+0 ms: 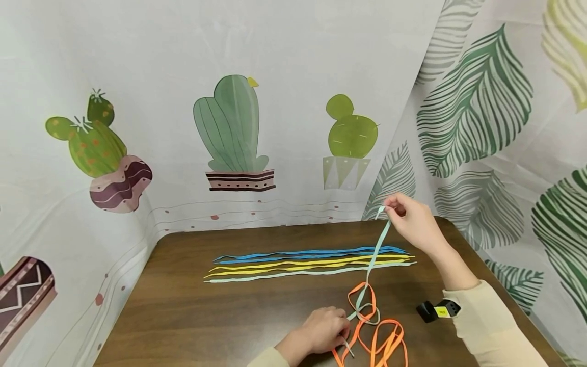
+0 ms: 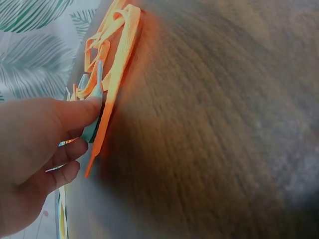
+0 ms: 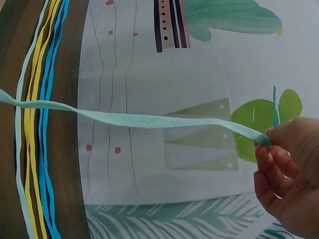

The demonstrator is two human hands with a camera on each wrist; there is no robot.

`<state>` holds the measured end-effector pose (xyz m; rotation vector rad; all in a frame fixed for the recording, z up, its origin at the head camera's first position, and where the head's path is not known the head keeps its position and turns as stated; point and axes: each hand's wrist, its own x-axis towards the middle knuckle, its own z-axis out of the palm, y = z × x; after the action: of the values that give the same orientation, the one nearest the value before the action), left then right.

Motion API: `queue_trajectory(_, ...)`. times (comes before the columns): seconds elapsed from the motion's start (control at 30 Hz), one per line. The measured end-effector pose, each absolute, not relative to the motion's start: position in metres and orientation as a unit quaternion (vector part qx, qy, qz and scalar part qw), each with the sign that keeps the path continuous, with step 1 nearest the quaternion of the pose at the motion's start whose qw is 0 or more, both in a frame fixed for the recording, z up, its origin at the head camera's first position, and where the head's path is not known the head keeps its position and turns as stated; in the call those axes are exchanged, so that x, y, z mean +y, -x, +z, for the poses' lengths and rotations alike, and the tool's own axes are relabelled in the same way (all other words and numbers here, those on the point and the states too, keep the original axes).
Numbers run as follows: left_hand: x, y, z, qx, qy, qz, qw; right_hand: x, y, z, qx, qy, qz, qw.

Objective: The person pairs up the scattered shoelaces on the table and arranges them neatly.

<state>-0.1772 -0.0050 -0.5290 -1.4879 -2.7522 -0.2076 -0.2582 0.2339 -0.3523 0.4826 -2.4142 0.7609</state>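
Observation:
A mint-green shoelace (image 3: 149, 121) stretches between both hands. My right hand (image 1: 415, 224), raised over the table's far right, pinches it near one tip, and the short end sticks up past the fingers. Low over the near part of the table, my left hand (image 1: 323, 329) pinches the same lace close to its other tip, between thumb and fingers in the left wrist view. A loop of the mint lace lies over a loose tangle of orange shoelace (image 1: 387, 346) just right of the left hand. One orange end (image 2: 97, 149) runs beside the left fingertips.
Across the back of the brown table (image 1: 183, 306) lie straightened laces side by side: blue (image 1: 298, 253), yellow (image 1: 293, 265) and one mint (image 1: 284, 276). A black strap with a yellow label (image 1: 441, 311) is at the right sleeve. Printed cloth (image 1: 293, 41) hangs behind the table.

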Motion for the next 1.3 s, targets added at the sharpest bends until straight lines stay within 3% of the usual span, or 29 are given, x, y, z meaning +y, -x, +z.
queue_trajectory(0.3, -0.018, 0.176, -0.521, -0.883, 0.449, -0.136, 0.03, 0.257, 0.251, -0.353, -0.902, -0.145, 0.284, 0.291)
queue_trajectory(0.6, -0.044, 0.18, -0.514, -0.883, 0.426, -0.171, 0.096, 0.276, 0.244, -0.359, -0.905, -0.118, 0.284, 0.293)
queue_trajectory(1.3, -0.117, 0.17, -0.508, -0.91, 0.334, -0.232, 0.087, 0.326, 0.227, -0.375, -0.919, -0.055, 0.272, 0.279)
